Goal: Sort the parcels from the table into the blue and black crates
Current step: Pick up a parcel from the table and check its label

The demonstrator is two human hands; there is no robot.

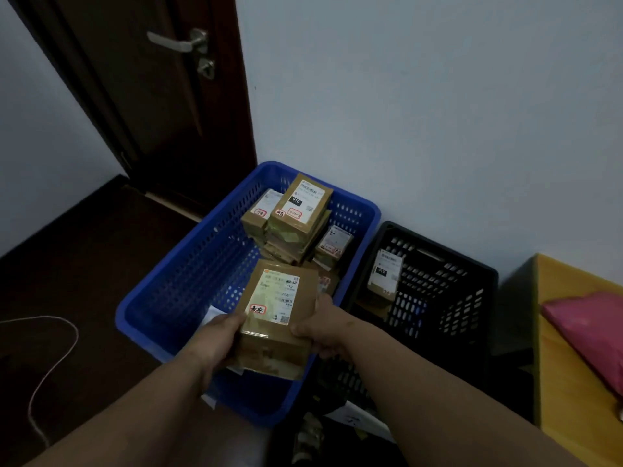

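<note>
I hold a brown cardboard parcel point(278, 318) with a white shipping label over the near end of the blue crate point(188, 264). My left hand point(219, 338) grips its left edge and my right hand point(323, 326) grips its right edge. Deeper in the blue crate lies a stack of several brown labelled parcels point(296, 217). To the right stands the black crate point(448, 288), with one labelled parcel point(384, 274) leaning against its inner wall.
A yellow wooden table point(566, 365) at the right edge carries a pink soft parcel point(586, 328). A dark door point(151, 89) and white wall are behind the crates. A thin white cord point(50, 358) lies on the dark floor at left.
</note>
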